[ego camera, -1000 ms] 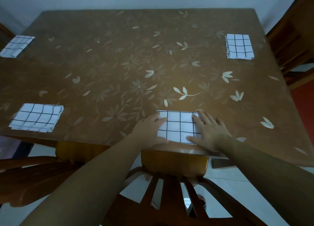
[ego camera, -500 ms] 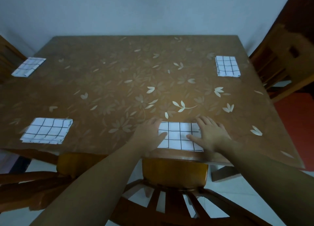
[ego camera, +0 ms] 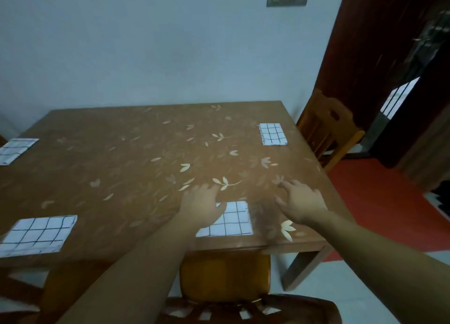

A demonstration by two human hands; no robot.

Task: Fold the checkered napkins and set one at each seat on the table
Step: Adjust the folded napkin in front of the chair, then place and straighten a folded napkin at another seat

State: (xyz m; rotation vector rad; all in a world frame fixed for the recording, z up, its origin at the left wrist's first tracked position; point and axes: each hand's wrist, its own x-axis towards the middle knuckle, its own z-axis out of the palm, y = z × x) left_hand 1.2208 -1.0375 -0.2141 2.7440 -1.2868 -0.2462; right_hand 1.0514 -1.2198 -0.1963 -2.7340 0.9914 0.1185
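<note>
Several folded white napkins with a black grid lie on the brown flower-patterned table [ego camera: 136, 158]. The nearest napkin [ego camera: 233, 220] lies flat by the front edge. My left hand [ego camera: 202, 206] hovers over its left part, fingers spread, holding nothing. My right hand [ego camera: 300, 201] is lifted to the right of that napkin, fingers apart and empty. Another napkin [ego camera: 39, 234] lies at the front left, one napkin [ego camera: 272, 134] at the far right, and one napkin [ego camera: 15, 149] at the far left edge.
A wooden chair [ego camera: 225, 275] stands tucked under the front edge below my arms. A second chair [ego camera: 328, 128] stands at the table's right side. A dark doorway [ego camera: 399, 80] and red floor [ego camera: 379, 201] lie to the right; a white wall is behind.
Both hands have lifted off the near napkin; the right hand has moved off to its right. The view has tilted up, showing more wall and the doorway.
</note>
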